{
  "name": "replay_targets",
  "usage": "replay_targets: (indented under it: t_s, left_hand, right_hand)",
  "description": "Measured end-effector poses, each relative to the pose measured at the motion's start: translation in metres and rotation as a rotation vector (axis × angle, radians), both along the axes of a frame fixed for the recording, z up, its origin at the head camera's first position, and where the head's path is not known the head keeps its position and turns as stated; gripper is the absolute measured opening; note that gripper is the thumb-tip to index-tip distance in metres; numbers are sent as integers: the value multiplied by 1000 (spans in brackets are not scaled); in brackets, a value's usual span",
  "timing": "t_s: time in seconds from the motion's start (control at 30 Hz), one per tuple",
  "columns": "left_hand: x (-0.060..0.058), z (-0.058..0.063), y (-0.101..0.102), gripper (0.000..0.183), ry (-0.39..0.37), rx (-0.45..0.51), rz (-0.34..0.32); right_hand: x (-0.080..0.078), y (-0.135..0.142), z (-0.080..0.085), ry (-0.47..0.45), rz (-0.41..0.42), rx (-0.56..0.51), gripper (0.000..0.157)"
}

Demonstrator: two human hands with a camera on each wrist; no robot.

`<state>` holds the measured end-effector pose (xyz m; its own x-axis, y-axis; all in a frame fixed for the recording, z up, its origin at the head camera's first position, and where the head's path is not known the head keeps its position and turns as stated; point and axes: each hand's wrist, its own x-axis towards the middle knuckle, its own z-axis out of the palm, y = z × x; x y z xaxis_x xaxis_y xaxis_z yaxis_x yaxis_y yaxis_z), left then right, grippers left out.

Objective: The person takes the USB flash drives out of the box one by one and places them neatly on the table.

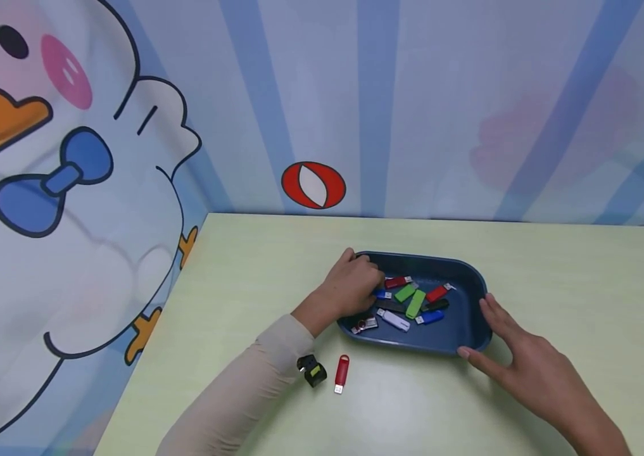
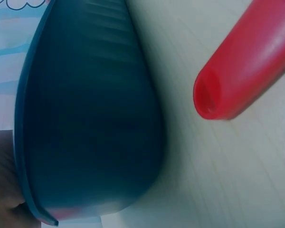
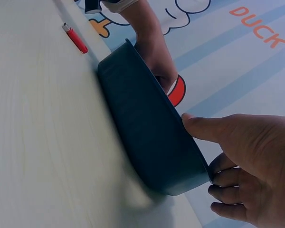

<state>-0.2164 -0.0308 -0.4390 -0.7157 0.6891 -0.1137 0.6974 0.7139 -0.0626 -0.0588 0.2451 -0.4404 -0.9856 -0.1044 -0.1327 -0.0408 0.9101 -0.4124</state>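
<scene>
1. Pale blue striped wall (image 1: pixel 441 95) with a cartoon duck (image 1: pixel 99 266) and a red-and-white ball (image 1: pixel 313 185) backs a light yellowish tabletop (image 1: pixel 589 272)
2. On it sits a dark blue tray (image 1: pixel 464 329), with USB sticks lying loosely inside, mostly toward its left and middle
3. Among them are two touching green sticks (image 1: pixel 415 304), a red stick (image 1: pixel 438 292), a blue stick (image 1: pixel 430 316), a pale lavender stick (image 1: pixel 393 320) and a silver stick (image 1: pixel 365 325)
4. Left hand (image 1: pixel 350 285) reaches over the tray's left end, its fingers bent down inside; I cannot tell whether they hold a stick
5. Right hand (image 1: pixel 532 373) has thumb and fingers spread wide, touching the tray's right end
6. One red USB stick (image 1: pixel 342 373) lies on the tabletop in front of the tray, near a black device (image 1: pixel 311 370) at the left sleeve (image 1: pixel 242 386)
</scene>
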Motion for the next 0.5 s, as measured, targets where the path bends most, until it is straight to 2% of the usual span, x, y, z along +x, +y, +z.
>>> replay_targets:
  t_s: [0.2, 0.5]
  left_hand:
    - [3, 1, -2, 31, 11, -5, 12]
    - [6, 10, -3, 31, 68, 37, 8]
  right_hand:
    - [0, -1, 0, -12, 4, 7, 109]
    - [0, 1, 0, 2, 5, 13, 109]
